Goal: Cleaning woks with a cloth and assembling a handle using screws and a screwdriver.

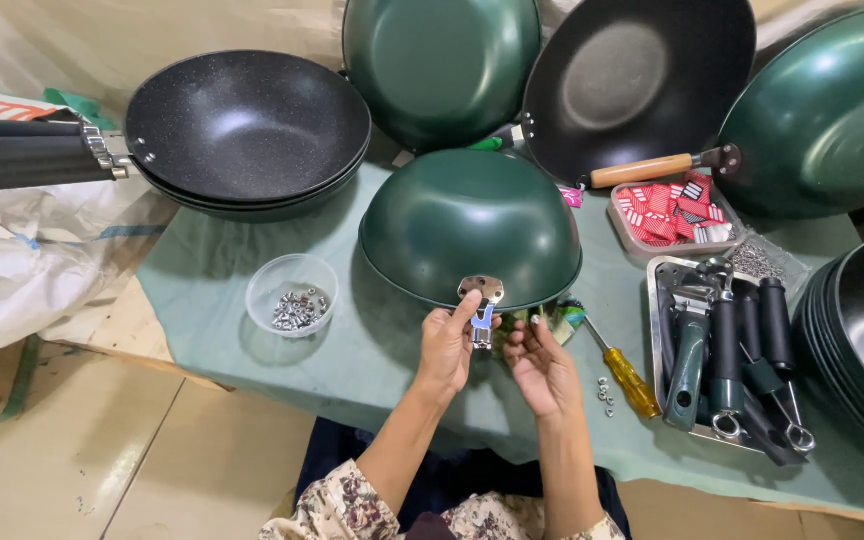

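Metal bracket (481,300) sits right at the fingertips, pressed against the rim of the upturned green wok (470,225) just beyond both hands. Left hand (447,345) pinches the bracket from below; right hand (542,365) hovers close beside it, fingers curled and holding nothing. Yellow-handled screwdriver (624,375) lies on the counter (372,360) just right of the right hand; bowl of nuts (292,295) off left.

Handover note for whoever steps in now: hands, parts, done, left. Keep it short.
Left hand: pinching the metal handle bracket at the rim of the upturned green wok.
Right hand: beside it, fingertips at the bracket's lower end; any small part held cannot be told.
Parts: bowl of nuts left, yellow screwdriver right, handles in tray.
Done: bracket on rim.
Left: no handle fitted yet.
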